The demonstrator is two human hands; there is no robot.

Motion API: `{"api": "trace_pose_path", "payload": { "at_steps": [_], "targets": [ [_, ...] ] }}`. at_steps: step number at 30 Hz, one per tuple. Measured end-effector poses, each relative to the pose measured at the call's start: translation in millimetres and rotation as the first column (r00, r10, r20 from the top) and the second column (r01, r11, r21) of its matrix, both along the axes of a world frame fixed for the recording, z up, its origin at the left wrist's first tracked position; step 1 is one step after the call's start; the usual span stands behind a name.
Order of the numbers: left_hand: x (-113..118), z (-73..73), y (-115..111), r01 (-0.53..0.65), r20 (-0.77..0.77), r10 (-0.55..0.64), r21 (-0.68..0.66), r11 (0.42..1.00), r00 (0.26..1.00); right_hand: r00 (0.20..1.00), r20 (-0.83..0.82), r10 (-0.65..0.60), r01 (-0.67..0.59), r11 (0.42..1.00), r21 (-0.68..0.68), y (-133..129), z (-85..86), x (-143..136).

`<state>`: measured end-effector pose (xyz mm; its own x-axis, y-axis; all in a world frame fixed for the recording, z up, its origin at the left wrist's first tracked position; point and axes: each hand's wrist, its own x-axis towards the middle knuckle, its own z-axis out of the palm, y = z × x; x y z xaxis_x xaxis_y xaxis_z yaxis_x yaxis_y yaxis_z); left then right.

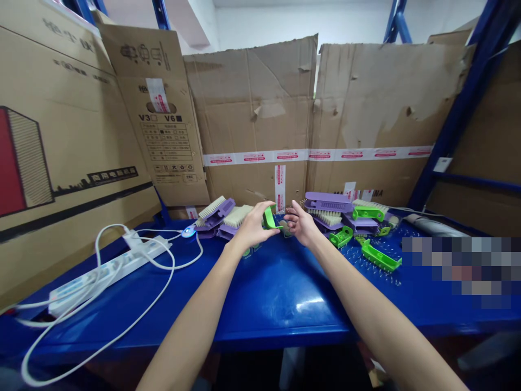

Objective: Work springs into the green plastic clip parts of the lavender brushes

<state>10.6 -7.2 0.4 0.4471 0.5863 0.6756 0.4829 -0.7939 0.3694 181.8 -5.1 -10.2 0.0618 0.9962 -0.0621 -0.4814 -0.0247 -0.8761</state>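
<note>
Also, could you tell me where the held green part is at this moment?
In the head view, the green part is near the centre, in the left hand, with the right hand just to its right.

Left hand (253,224), right hand (302,224) bare. Left forearm (195,315), right forearm (370,304) bare as far as seen: slim, narrow at wrists (315,239), broader farther up. Fingers (293,218) slender; finer detail too small to tell.

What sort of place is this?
Probably a small workshop bench: purple brushes lie in piles on a blue table, with loose green parts nearby and cardboard standing behind.
</note>
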Motion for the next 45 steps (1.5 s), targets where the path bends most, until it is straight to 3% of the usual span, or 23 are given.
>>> {"api": "trace_pose_path", "payload": {
  "at_steps": [5, 10, 13, 16, 19, 21, 22, 25, 27, 29, 32, 35, 37, 40, 45],
  "targets": [
    [-3, 0.9, 0, 0.007, 0.025, -0.005, -0.073, 0.997, 1.0, 0.995, 0.093, 0.032, -0.032, 0.999, 0.006, -2, -0.8, 2],
    [1, 2.4, -1, -0.054, 0.28, 0.085, -0.115, 0.992, 0.956, 0.995, 0.016, 0.1, -0.101, 0.985, 0.141, -6, 3.3, 1],
    [8, 5.7, -3, -0.04, 0.413, 0.149, -0.259, 0.965, 0.899, 0.987, 0.002, 0.162, -0.158, 0.957, 0.242, -9, 5.1, -2],
    [12, 9.9, -4, -0.036, 0.511, 0.302, -0.466, 0.884, 0.805, 0.984, -0.02, 0.179, -0.164, 0.935, 0.316, -12, 6.2, -2],
    [11, 14.2, -5, 0.05, 0.526, 0.435, -0.677, 0.734, 0.731, 0.982, -0.037, 0.183, -0.156, 0.913, 0.376, -11, 7.0, 2],
    [9, 15.5, -4, 0.072, 0.52, 0.473, -0.723, 0.687, 0.711, 0.986, -0.043, 0.16, -0.131, 0.911, 0.392, -9, 6.0, 6],
    [8, 15.3, -4, 0.065, 0.527, 0.469, -0.71, 0.701, 0.708, 0.99, -0.038, 0.136, -0.111, 0.913, 0.393, -7, 4.7, 8],
    [10, 10.9, -2, -0.005, 0.558, 0.403, -0.581, 0.814, 0.726, 0.998, 0.031, 0.053, -0.061, 0.923, 0.379, -1, -3.1, 10],
    [13, 6.1, -2, -0.081, 0.53, 0.364, -0.482, 0.872, 0.765, 0.982, 0.188, -0.003, -0.072, 0.918, 0.39, 3, -10.4, 8],
    [17, 1.1, -3, -0.176, 0.464, 0.351, -0.38, 0.908, 0.813, 0.89, 0.451, -0.07, -0.144, 0.895, 0.423, 5, -17.5, 4],
    [21, -5.6, -4, -0.286, 0.347, 0.36, -0.246, 0.926, 0.866, 0.56, 0.801, -0.213, -0.326, 0.832, 0.45, 4, -25.5, -5],
    [23, -11.8, -3, -0.31, 0.281, 0.348, -0.171, 0.935, 0.894, 0.271, 0.893, -0.36, -0.44, 0.779, 0.448, 1, -28.9, -12],
    [22, -15.4, -3, -0.292, 0.258, 0.314, -0.12, 0.949, 0.914, 0.167, 0.889, -0.427, -0.399, 0.795, 0.457, 0, -28.6, -12],
    [20, -18.7, -2, -0.242, 0.219, 0.238, -0.008, 0.97, 0.946, 0.059, 0.88, -0.471, -0.238, 0.849, 0.471, 0, -25.0, -7],
    [17, -19.0, -2, -0.156, 0.171, 0.131, 0.142, 0.977, 0.977, -0.143, 0.902, -0.407, -0.031, 0.913, 0.407, -2, -19.4, 5]
  ]
}}
